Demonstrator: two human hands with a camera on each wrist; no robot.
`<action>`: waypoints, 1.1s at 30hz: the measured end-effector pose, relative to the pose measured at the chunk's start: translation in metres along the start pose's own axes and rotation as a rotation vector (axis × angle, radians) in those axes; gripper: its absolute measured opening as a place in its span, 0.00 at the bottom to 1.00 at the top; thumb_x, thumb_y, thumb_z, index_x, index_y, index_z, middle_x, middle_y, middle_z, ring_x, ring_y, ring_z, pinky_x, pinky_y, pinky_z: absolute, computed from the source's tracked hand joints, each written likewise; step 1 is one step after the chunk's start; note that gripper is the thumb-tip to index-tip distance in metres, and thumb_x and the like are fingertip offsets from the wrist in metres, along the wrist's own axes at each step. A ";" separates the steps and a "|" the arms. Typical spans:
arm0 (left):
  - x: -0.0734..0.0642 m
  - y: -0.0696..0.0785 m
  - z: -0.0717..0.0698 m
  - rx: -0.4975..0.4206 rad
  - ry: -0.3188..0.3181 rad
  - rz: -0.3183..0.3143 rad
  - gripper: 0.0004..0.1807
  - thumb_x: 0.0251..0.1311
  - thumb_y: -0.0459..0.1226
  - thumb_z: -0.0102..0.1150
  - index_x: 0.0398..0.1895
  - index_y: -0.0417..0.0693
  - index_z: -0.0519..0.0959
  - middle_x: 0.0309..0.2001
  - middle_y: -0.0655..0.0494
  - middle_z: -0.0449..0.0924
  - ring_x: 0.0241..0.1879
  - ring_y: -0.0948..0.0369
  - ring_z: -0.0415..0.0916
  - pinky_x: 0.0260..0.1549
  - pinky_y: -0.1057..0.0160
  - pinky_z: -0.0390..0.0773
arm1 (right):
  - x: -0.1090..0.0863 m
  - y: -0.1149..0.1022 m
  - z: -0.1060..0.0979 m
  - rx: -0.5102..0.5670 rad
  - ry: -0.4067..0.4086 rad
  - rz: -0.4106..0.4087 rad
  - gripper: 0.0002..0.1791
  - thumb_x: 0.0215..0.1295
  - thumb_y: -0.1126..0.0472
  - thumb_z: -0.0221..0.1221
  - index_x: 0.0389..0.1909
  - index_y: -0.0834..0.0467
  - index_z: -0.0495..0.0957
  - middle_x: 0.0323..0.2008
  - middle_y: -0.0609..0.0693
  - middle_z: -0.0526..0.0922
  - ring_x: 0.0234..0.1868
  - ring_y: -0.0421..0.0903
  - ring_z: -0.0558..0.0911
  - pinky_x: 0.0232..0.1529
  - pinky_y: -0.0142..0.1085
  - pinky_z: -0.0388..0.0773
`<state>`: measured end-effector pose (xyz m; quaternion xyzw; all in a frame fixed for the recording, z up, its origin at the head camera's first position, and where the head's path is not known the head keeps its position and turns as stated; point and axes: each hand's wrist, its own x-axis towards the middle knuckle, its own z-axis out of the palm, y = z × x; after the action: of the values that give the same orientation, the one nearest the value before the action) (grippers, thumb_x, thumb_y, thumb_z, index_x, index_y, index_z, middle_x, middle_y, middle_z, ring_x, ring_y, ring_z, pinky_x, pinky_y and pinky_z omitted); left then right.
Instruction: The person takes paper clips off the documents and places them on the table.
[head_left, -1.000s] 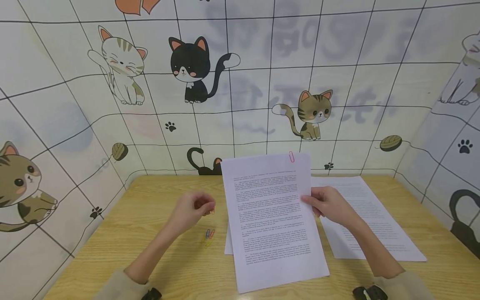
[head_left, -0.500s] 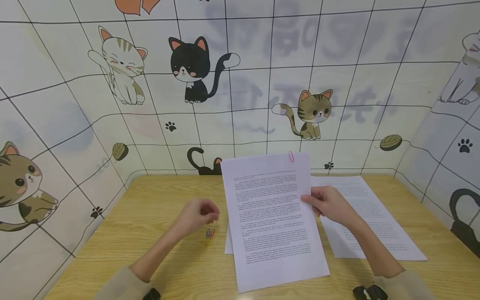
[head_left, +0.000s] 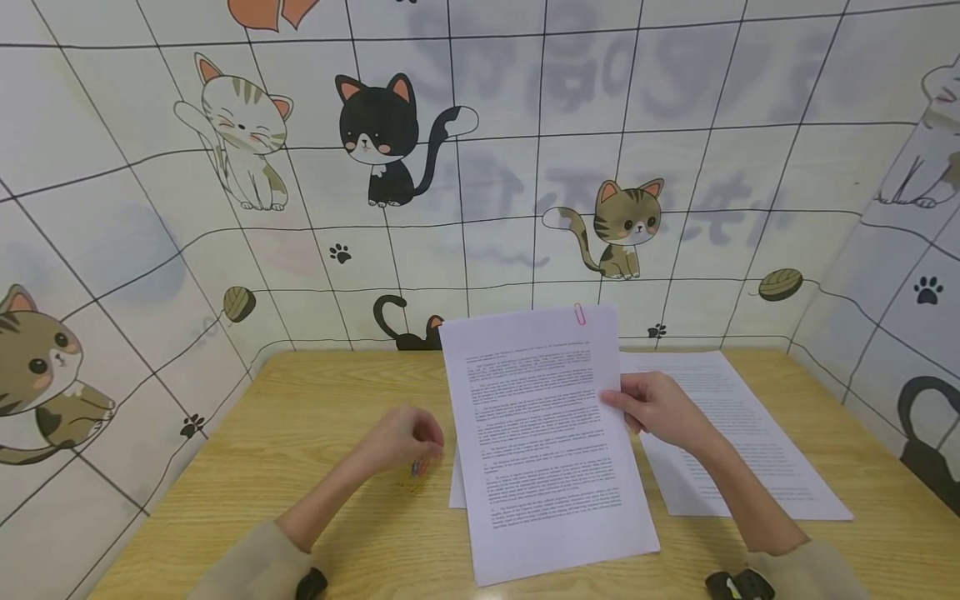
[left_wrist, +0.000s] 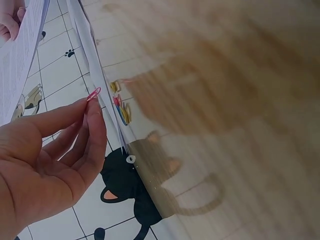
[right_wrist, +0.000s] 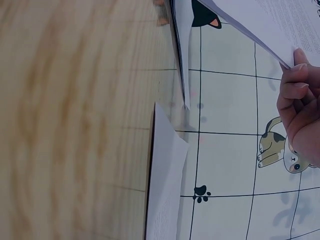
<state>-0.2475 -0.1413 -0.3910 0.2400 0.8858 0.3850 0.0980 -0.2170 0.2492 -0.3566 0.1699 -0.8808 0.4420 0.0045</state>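
Observation:
My left hand (head_left: 405, 437) pinches a pink paper clip (left_wrist: 94, 93) between thumb and fingertips, above the wood tabletop. Several coloured paper clips (head_left: 415, 478) lie on the table just below that hand, partly covered by it in the head view. With thumb in front and fingers behind, my right hand (head_left: 663, 410) grips the right edge of printed sheets (head_left: 551, 442), holding them up and tilted toward me. A pink paper clip (head_left: 580, 314) sits on their top edge near the right corner.
Another stack of printed paper (head_left: 742, 458) lies on the table at the right, partly behind my right hand. The edge of more white paper (head_left: 457, 487) shows behind the held sheets. A wall covering with cartoon cats (head_left: 378, 125) encloses the table's back and sides.
My left hand has moved down and slightly right, over the loose paper clips, still pinching a clip. The right hand and the held sheets stay nearly still.

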 end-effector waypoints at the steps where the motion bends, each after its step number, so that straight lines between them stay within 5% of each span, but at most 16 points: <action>1: 0.001 0.000 0.001 0.008 0.000 -0.008 0.05 0.57 0.26 0.68 0.27 0.41 0.82 0.25 0.54 0.81 0.23 0.63 0.73 0.24 0.66 0.74 | 0.000 0.000 0.000 -0.001 -0.001 -0.002 0.11 0.73 0.61 0.60 0.47 0.65 0.81 0.16 0.51 0.73 0.16 0.40 0.66 0.17 0.29 0.54; 24: 0.009 -0.010 -0.002 0.082 -0.017 -0.006 0.02 0.53 0.26 0.66 0.27 0.37 0.81 0.24 0.56 0.81 0.22 0.66 0.72 0.23 0.68 0.73 | 0.001 0.002 -0.001 0.025 -0.008 -0.029 0.11 0.73 0.62 0.59 0.49 0.66 0.81 0.17 0.51 0.73 0.16 0.39 0.67 0.17 0.30 0.56; 33: 0.010 -0.007 -0.009 0.077 0.069 -0.048 0.02 0.59 0.29 0.67 0.32 0.41 0.82 0.29 0.57 0.81 0.31 0.62 0.76 0.35 0.62 0.78 | 0.000 0.001 -0.001 0.017 -0.002 -0.015 0.10 0.73 0.62 0.59 0.47 0.66 0.81 0.16 0.50 0.73 0.16 0.40 0.67 0.17 0.30 0.56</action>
<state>-0.2621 -0.1463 -0.3899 0.2090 0.9083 0.3562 0.0673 -0.2176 0.2499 -0.3567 0.1769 -0.8757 0.4493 0.0057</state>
